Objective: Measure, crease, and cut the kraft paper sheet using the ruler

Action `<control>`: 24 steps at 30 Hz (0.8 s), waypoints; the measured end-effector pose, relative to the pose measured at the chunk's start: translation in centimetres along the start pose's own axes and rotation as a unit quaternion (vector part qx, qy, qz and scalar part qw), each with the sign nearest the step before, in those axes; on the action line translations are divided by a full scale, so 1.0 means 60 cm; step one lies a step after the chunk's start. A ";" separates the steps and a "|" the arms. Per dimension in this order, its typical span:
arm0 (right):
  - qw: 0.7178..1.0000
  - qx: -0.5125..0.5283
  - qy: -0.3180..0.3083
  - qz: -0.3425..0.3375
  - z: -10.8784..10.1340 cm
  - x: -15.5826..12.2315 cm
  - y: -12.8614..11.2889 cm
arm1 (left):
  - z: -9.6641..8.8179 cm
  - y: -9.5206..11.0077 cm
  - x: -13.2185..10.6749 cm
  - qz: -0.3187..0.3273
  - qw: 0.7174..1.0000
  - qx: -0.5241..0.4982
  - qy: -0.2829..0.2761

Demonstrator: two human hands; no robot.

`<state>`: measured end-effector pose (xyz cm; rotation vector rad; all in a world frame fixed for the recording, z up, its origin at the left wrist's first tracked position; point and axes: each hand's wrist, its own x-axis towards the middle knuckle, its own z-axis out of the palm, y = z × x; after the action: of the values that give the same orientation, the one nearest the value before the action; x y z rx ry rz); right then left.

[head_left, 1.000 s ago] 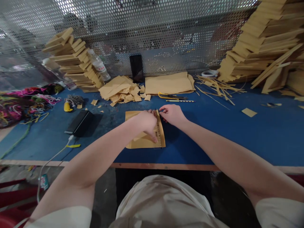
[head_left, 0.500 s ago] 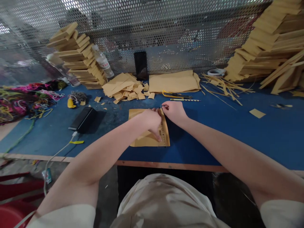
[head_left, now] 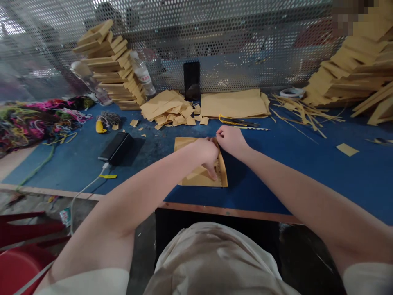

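Observation:
A sheet of brown kraft paper (head_left: 192, 177) lies on the blue tabletop in front of me. Along its right side runs a clear ruler (head_left: 218, 170), partly hidden by my left hand (head_left: 210, 153), which holds it down with thumb and fingers set apart along its length. My right hand (head_left: 230, 139) is closed in a pinch at the paper's upper right corner. What sits between its fingertips is too small to make out. The paper's right edge bows slightly beyond the ruler.
Behind the paper lie a yellow utility knife (head_left: 235, 121), a striped pencil (head_left: 253, 128), kraft scraps (head_left: 168, 108) and stacked sheets (head_left: 233, 103). A phone (head_left: 192, 80) leans on the mesh. Folded paper piles (head_left: 112, 69) rise on both sides. A black box (head_left: 116, 148) with a cable stands left.
The whole view has shifted, so the table's things appear farther right. Both hands keep about the same places on the paper and ruler. A small dark tip seen at my right fingers before no longer shows clearly.

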<state>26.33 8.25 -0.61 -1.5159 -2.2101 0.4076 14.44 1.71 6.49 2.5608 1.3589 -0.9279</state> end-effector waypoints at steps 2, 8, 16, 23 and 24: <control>1.000 -0.006 -0.005 -0.001 -0.002 -0.003 -0.003 | 0.006 -0.002 0.004 0.003 1.000 0.001 0.009; 1.000 -0.019 -0.025 0.003 -0.013 -0.026 -0.008 | 0.011 -0.003 0.007 -0.008 1.000 -0.008 0.021; 0.998 -0.004 -0.057 0.000 -0.028 -0.074 -0.020 | 0.015 -0.001 0.028 -0.032 0.999 -0.024 0.005; 0.997 0.010 -0.078 -0.007 -0.038 -0.139 -0.030 | 0.004 0.002 0.009 -0.010 1.000 -0.001 0.003; 0.997 0.010 -0.081 -0.005 -0.039 -0.146 -0.032 | 0.003 0.002 0.007 -0.013 1.000 -0.011 0.010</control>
<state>28.70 -0.60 0.75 -1.5079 -2.3271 0.5653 14.63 1.85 6.07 2.5498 1.4035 -0.8892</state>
